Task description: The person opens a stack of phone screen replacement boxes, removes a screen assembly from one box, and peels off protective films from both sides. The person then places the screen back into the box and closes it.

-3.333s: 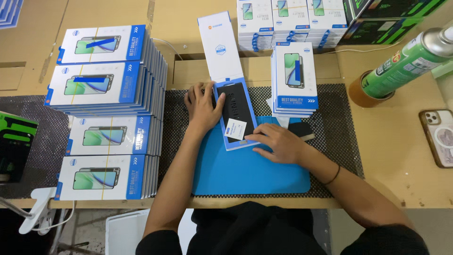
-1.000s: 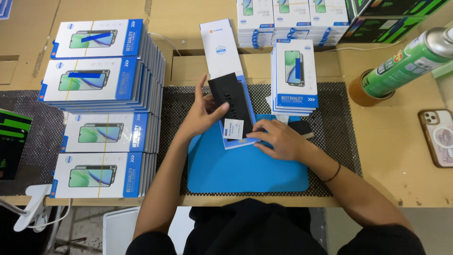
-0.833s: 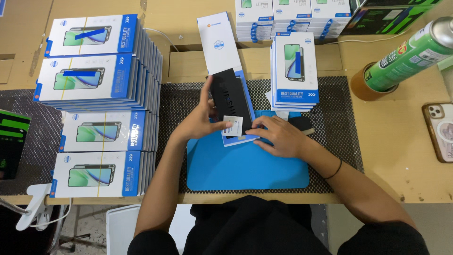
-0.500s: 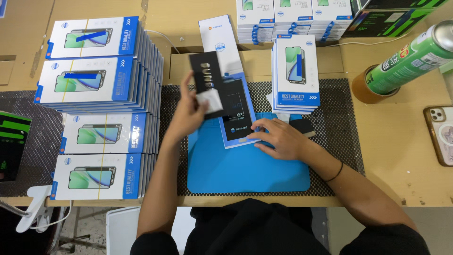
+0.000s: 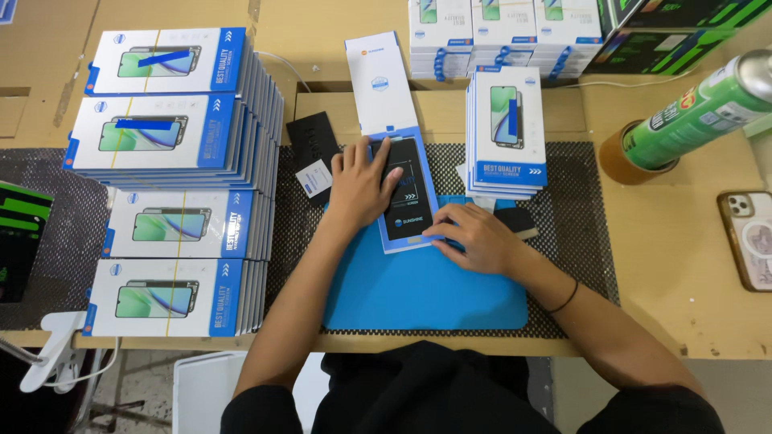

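Hands flat and open: left hand [image 5: 359,183] presses black screen panel [image 5: 406,193] in open blue-and-white box [image 5: 392,120], right hand [image 5: 474,235] pins its lower edge on blue mat [image 5: 418,289].

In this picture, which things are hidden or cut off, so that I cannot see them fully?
Head view only:
- Open blue tray: the left hand covers its upper part, so the dark panel inside shows only partly.
- Small black item: half hidden behind the right hand and the box stack.
- Green spray can: its top is cut off by the right edge.
- Phone: cut off by the right edge.
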